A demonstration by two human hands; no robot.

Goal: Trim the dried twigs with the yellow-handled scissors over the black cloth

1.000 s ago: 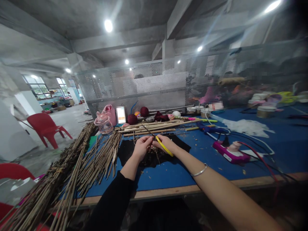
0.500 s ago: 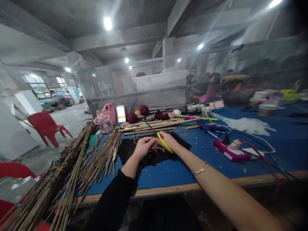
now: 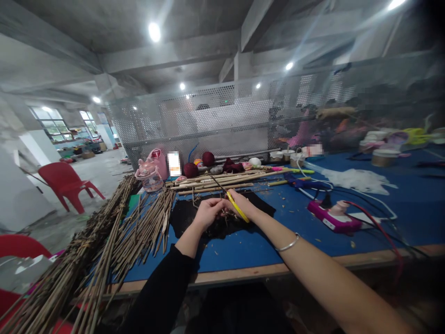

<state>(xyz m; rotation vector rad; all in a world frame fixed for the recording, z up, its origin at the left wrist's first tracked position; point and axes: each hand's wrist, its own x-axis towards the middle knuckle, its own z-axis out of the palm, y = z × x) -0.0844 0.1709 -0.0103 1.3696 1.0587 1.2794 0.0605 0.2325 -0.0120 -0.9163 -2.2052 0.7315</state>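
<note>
My right hand is closed around a pair of yellow-handled scissors, their dark blades pointing up and left, away from me. Against it, fingertips to fingertips, my left hand is closed in a pinch; what sits between its fingers is too small and hidden to name. Both hands are over a black cloth strewn with short twig bits. Left of the cloth lies a spread of thin cut sticks.
A thick bundle of twigs runs along the table's left side. Behind the cloth are longer pale sticks, maroon yarn balls and a pink clear cup. To the right are a purple power strip, cables and a white plastic bag.
Hands and scissors hold nearly the same place. My left fingers and the twig bits beneath them look slightly shifted; the whole view has drifted by a few pixels.
</note>
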